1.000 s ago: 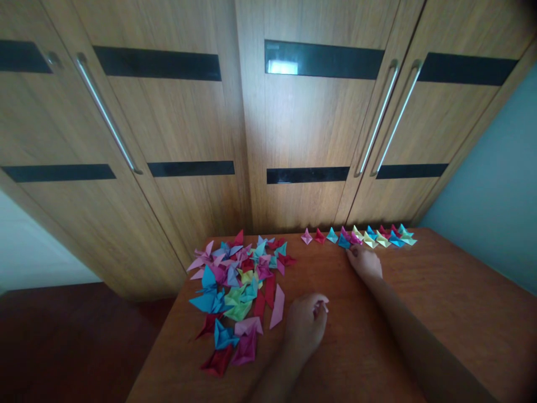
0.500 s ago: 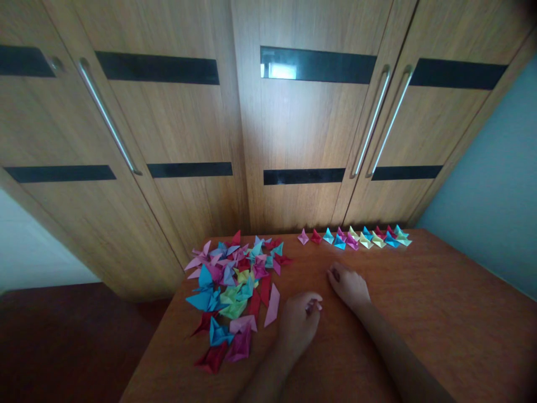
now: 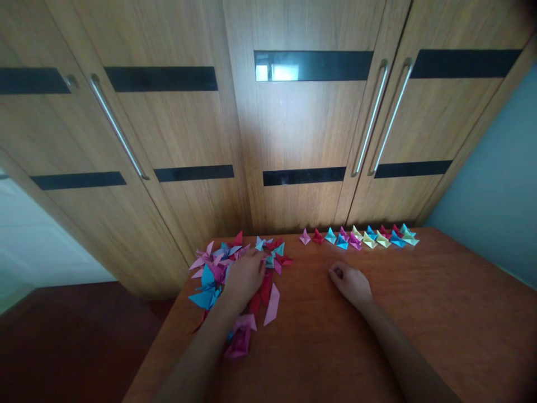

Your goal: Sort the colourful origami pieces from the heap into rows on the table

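My left hand [image 3: 245, 275] lies over a pile of folded origami paper pieces [image 3: 205, 294] on the left of the table. Its fingertips point down among the pieces and are mostly hidden, so whether they grip one does not show. Pink, red, blue and magenta pieces stick out around the wrist. Curled into a loose fist, my right hand [image 3: 351, 284] rests on the bare wood at centre right, with nothing visible in it. A flat pink paper strip [image 3: 272, 305] and red strips [image 3: 265, 288] lie just right of my left hand.
Small folded paper pieces [image 3: 354, 240] in several colours stand in rows along the back edge of the brown table [image 3: 310, 336]. Behind it rises a wooden wardrobe [image 3: 297, 129] with metal handles. A pale blue wall [image 3: 495, 179] is at the right.
My left hand has moved up and left from the table onto the paper pile, covering the green and yellow pieces. My right hand has stayed nearly still. The view has shifted slightly.
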A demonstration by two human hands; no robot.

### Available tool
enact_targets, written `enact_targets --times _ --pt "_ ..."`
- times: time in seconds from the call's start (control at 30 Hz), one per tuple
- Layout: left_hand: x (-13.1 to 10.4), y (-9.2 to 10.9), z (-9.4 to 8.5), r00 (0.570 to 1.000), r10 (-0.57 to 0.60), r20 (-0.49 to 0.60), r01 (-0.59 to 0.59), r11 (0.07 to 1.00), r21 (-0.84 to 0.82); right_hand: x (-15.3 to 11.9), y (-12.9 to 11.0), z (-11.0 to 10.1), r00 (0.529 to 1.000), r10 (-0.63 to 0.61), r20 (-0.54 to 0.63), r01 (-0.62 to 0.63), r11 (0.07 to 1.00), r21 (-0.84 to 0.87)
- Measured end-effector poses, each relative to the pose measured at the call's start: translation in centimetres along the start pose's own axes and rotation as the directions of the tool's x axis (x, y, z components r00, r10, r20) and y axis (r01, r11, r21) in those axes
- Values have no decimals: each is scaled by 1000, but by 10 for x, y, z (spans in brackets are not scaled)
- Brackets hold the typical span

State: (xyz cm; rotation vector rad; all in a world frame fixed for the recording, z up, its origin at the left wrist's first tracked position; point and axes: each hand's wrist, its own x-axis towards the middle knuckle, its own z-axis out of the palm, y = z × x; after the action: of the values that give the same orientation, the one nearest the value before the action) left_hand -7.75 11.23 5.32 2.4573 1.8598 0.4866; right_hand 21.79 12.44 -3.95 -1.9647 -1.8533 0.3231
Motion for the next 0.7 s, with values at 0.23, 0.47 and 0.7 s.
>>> enact_targets --times 0.23,0.47,0.7 --pt "1 -25 5 990 31 135 -43 995 88 0 -2 -2 1000 -7 10 7 1000 -3" --pt "1 -22 7 987 -5 163 -21 987 157 1 0 0 1000 -5 10 5 1000 6" --pt "-2 -20 -10 993 35 108 -49 990 131 1 -2 -3 1000 3 24 -3 1000 10"
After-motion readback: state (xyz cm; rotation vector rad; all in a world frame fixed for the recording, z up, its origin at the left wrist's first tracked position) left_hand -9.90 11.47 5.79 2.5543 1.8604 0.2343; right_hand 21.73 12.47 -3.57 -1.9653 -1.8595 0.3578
